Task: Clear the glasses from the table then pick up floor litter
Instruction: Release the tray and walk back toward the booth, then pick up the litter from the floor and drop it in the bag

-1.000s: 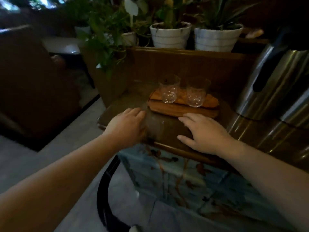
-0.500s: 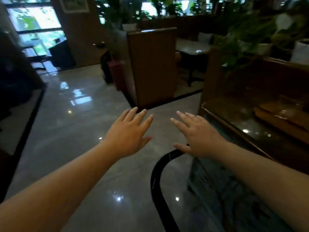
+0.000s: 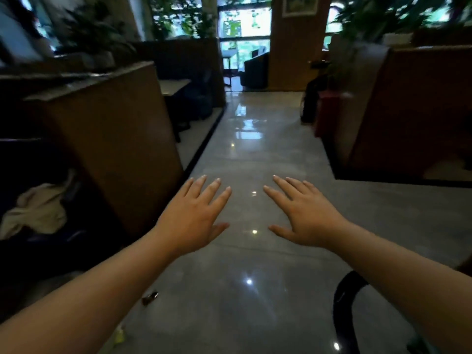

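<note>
While held palm-down over the glossy grey floor [image 3: 255, 154], left hand [image 3: 194, 221] and right hand [image 3: 306, 218] both flat, fingers spread wide, empty, touching nothing, a gap between them. Near left on the tiles, below the left forearm: small dark brown scrap of litter [image 3: 150, 298], a pale yellowish scrap [image 3: 119, 335] nearer. Cream cloth [image 3: 35, 210] on the dark seat at left. Glasses out of sight
</note>
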